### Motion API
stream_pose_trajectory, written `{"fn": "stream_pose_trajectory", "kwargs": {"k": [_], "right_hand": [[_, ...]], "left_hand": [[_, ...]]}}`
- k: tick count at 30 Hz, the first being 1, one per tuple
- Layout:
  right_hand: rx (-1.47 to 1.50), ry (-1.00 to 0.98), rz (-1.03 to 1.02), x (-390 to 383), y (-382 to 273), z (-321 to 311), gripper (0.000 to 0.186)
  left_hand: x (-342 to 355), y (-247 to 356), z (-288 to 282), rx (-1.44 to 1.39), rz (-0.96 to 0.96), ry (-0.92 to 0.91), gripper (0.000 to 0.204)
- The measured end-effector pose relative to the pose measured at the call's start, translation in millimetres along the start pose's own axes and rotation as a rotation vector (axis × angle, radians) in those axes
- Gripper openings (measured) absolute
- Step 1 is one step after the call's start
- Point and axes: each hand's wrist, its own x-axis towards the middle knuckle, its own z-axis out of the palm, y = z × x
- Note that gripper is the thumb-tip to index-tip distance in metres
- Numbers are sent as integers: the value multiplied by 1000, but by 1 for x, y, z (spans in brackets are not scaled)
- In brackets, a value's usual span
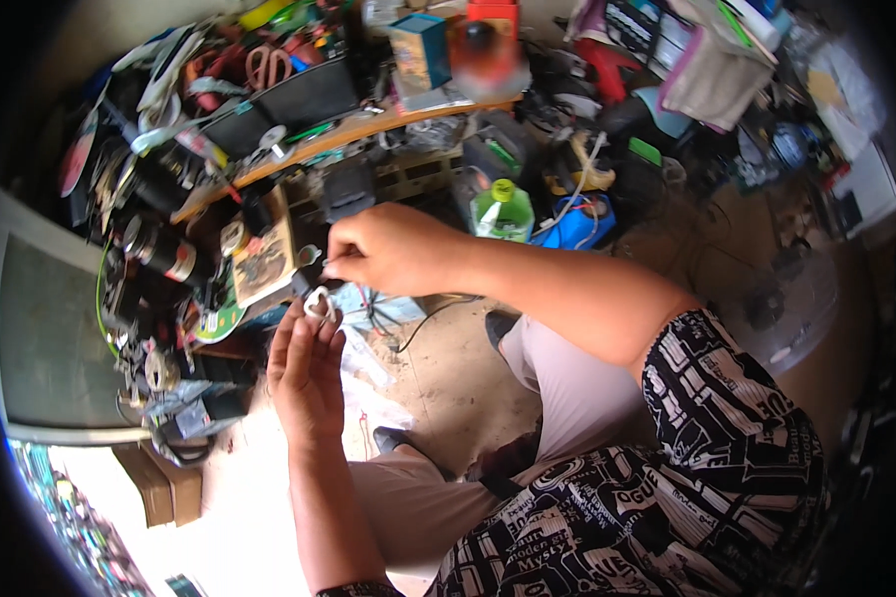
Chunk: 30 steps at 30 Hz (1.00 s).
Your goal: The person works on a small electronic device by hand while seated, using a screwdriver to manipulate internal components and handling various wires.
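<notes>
My left hand [307, 370] is raised with its fingertips closed on a small white ring-like part [318, 304]. My right hand [370, 254] is just above and to the right of it, fingers pinched on something small that I cannot make out. A dark object [305, 282] shows beside the fingertips; whether either hand touches it is unclear. Behind my hands lie a worn board or book [264, 264] and a pale blue box [393, 310] with wires.
A wooden shelf edge [334, 139] crosses behind, under piled tools and boxes. A green-capped bottle [503, 219] and a blue box [582, 221] with cables stand at the right. A screen-like panel [55, 333] is at the left. My feet are on the littered floor [448, 363].
</notes>
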Motion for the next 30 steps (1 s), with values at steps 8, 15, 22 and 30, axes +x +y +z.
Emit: {"fn": "stream_pose_trajectory", "kwargs": {"k": [8, 15, 22, 30], "right_hand": [[17, -110, 51, 0, 6, 0, 21], [161, -130, 72, 3, 7, 6, 18], [253, -71, 67, 5, 4, 5, 16], [539, -132, 188, 2, 5, 1, 19]], "left_hand": [[4, 1, 1, 16, -9, 24, 24], [-1, 7, 6, 18, -10, 66, 19], [0, 8, 5, 98, 6, 112, 20], [3, 10, -1, 308, -8, -12, 49]]}}
